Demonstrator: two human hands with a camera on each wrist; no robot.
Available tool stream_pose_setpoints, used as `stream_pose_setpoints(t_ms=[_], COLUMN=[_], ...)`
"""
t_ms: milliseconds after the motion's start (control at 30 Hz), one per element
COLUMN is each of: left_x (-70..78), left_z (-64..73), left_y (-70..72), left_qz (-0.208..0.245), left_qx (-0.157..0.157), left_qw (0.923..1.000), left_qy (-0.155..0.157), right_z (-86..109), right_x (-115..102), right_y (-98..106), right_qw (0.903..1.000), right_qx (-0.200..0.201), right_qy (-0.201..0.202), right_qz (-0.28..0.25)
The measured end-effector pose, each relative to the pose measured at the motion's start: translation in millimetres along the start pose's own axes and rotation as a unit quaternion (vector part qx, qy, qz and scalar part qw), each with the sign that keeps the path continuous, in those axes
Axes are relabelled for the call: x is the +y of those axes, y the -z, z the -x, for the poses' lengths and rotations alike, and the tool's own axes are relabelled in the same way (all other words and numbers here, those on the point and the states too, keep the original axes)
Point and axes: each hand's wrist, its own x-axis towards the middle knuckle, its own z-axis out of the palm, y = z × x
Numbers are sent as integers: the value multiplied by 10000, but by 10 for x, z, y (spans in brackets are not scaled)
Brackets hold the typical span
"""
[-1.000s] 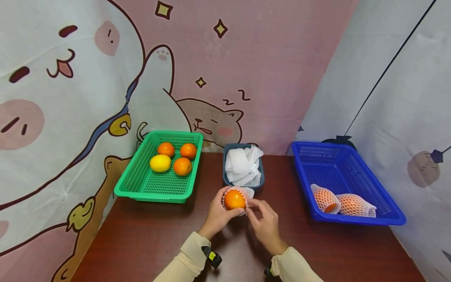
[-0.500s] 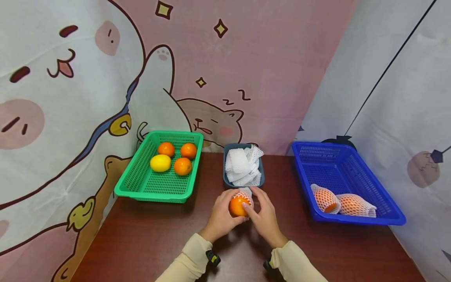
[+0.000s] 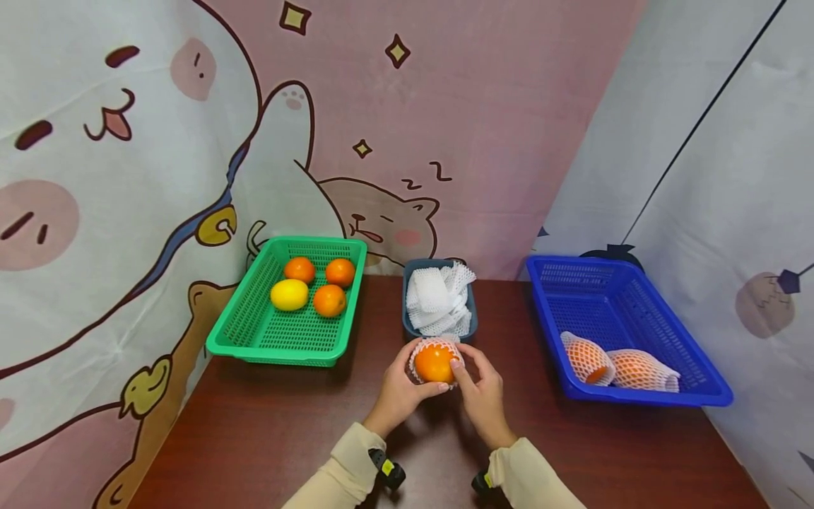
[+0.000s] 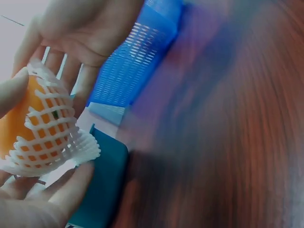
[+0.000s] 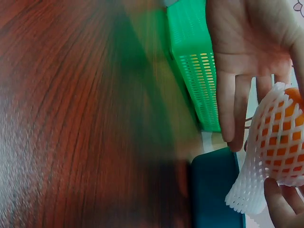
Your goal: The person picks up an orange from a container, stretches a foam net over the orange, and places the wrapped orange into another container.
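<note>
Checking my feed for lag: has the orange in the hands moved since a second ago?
Yes: the held orange has shifted slightly right in the head view, judged against the blue-grey bin, which stayed put.

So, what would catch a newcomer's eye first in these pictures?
Probably the round, bright orange fruit, partly covered by a white foam net sleeve, held low in the middle by the person's bare left hand and bare right hand. The green plastic basket at left and blue plastic basket at right stand out next. Behind them, the pink-and-white cartoon-printed backdrop is hard to miss.
</note>
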Motion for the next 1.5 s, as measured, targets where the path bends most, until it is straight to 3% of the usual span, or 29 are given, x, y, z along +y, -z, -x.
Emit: stream_pose_setpoints(t_ms=[67,167,233,400,667,900,1100,1200,1333,1433,1500], left_x=[0,-13,-26,-24,-1,22,41,45,23,8,9], left_z=[-16,-34,-39,-38,-53,-62,-61,-61,-66,-68,-68], left_y=[-3,-8,-8,0,-1,17,30,42,65,81,93], left_qz=[698,1604,2000,2326,1869,1849,1964,1821,1222,394,-211], left_qx=[-159,-382,-482,-509,-156,84,150,168,201,316,409], left_qw=[9974,9861,9783,9707,9815,9815,9793,9823,9921,9987,9985], left_qy=[68,184,228,333,388,492,470,398,187,-100,-297], right_z=[5,2,-8,-32,-42,-2,32,59,98,119,126], right_x=[96,224,128,-132,-114,-158,38,135,180,189,196], right_y=[0,-1,-5,-11,-30,-54,-83,-90,-95,-92,-82], right_qw=[9998,9977,9955,9867,9761,9749,9702,9700,9705,9706,9712], right_qx=[79,312,501,912,1030,716,673,662,582,535,531], right_qy=[90,422,578,1061,1796,2040,2242,2238,2224,2212,2167], right_qz=[129,434,568,822,659,536,629,686,724,780,841])
